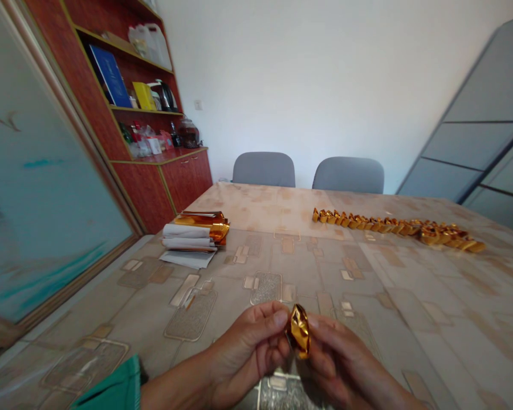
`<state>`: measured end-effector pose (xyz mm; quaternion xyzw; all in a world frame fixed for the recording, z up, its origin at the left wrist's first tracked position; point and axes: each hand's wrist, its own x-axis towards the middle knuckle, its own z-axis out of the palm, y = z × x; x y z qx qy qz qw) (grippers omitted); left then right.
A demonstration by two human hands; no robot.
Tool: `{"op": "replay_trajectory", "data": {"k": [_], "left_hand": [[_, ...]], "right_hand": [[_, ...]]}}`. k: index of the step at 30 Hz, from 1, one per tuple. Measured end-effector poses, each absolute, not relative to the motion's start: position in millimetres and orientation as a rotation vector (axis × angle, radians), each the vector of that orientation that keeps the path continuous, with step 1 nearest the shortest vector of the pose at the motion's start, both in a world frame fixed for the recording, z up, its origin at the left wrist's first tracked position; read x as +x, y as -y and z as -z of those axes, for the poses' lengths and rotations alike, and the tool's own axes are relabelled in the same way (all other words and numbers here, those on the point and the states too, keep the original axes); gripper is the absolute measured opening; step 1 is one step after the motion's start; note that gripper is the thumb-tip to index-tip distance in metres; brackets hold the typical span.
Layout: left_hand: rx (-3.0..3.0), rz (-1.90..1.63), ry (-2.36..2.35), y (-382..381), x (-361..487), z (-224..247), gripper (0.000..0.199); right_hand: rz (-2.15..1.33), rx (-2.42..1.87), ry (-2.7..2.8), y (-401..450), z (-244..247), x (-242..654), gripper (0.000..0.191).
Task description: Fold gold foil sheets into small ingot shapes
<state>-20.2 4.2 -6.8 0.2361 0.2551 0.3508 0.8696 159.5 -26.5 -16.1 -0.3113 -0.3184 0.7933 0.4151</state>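
- Two hands, left (pixel 256 350) and right (pixel 340 356), grasp one folded gold foil piece (pixel 300 331).
- Foil position: between both sets of fingertips.
- Beyond grip: bare tabletop (pixel 299 259); foil row (pixel 380 225) farther right.

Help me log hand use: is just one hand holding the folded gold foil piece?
No, the left hand and the right hand both have their fingers on the folded gold foil piece.
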Motion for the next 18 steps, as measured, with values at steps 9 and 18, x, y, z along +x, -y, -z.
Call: {"op": "replay_trajectory", "data": {"k": [9, 18], "left_hand": [[0.398, -0.978, -0.705, -1, -9, 9, 0.042], [0.452, -0.975, -0.751, 5, -7, 11, 0.057]], "right_hand": [[-1.055, -1.048, 1.508, 31, 15, 149, 0.052], [-0.729, -1.088, 1.680, 28, 12, 150, 0.032]]}}
